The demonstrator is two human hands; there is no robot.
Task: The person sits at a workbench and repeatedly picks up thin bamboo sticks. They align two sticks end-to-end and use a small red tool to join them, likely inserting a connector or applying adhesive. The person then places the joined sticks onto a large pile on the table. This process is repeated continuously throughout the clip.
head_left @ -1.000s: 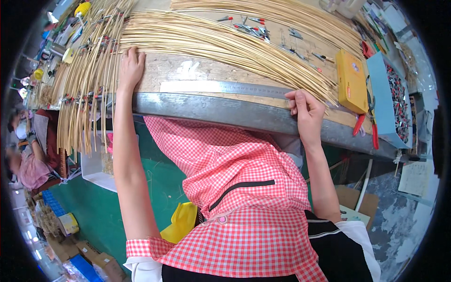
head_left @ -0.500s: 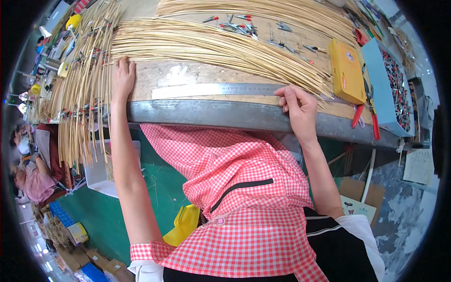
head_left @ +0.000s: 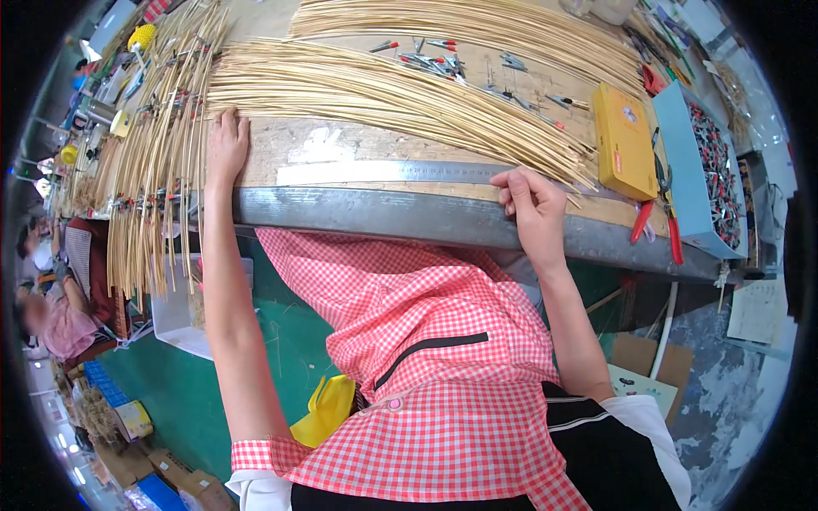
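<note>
Both my hands lie flat and spread, and neither grip pinches anything. My left hand (head_left: 227,145) sits at the upper left of the frame, palm down on the worktop (head_left: 341,153), with its fingertips touching the near edge of the long pale sticks (head_left: 358,85). My right hand (head_left: 532,204) sits right of the middle, at the front edge of the worktop, fingers loosely bent. Its fingertips rest on the right end of the steel ruler (head_left: 392,172), just below where the stick tips fan out.

I think I am at the lining-up step. The sticks lie in a wide fan across the upper part of the frame, and the ruler runs along the worktop between my two hands, just below the fan.

Next, I think I should keep the ruler still with my right hand and push the sticks gently with my left, so none slide off or bend.

More sticks with small clips (head_left: 153,153) hang off the worktop at the far left. A yellow box (head_left: 622,140) sits at the upper right, with red pliers (head_left: 660,226) just below it.
</note>
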